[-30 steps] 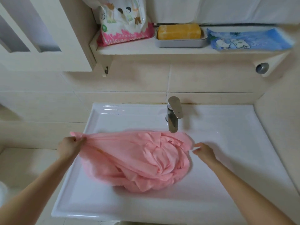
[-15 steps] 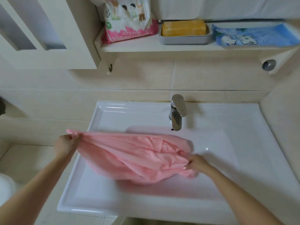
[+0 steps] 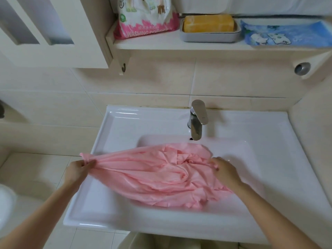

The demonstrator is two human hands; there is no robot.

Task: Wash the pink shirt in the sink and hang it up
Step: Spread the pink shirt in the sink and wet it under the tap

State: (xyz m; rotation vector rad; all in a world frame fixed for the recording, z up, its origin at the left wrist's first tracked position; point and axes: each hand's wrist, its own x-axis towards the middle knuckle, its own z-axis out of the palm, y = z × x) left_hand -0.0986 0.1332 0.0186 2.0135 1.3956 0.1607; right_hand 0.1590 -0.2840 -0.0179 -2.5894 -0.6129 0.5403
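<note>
Only readable writing: "WASHING PO…" in white caps on the pink band of 1 washing powder bag point(image 3: 143, 18), far left of the shelf point(image 3: 170, 44). The rest of the word is creased away, and the small print above it is too small to read. The bag is glossy plastic, white up top w/ cartoon kids. Next to it on the right is 1 grey soap dish point(image 3: 210, 35), a rounded rectangle holding 1 yellow-orange soap bar point(image 3: 208, 23) w/ a matte, blocky shape. Farther right lies 1 flat blue packet point(image 3: 285, 33), crinkly film w/ white cartoon animals, no legible text. Under the shelf's left end hangs 1 small metal hook point(image 3: 123, 67), and at far right there is 1 round metal fitting point(image 3: 302, 68). The wall is glossy cream tile. The sink point(image 3: 125, 126) is white glazed ceramic, rectangular, w/ a raised rim and 1 chrome faucet point(image 3: 197, 119) at the far edge, the spout over the basin. The pink shirt point(image 3: 152, 175) is thin, soft cloth, heavily wrinkled. It is bunched in the basin on the near side of the faucet, w/ one end pulled taut over the sink's left ledge. The left hand point(image 3: 77, 169) has its fingers curled tight w/ the thumb, pinching that gathered end. The right hand point(image 3: 224, 169) sits on the shirt's right side, fingers bent down into the cloth and gripping a fold.
</note>
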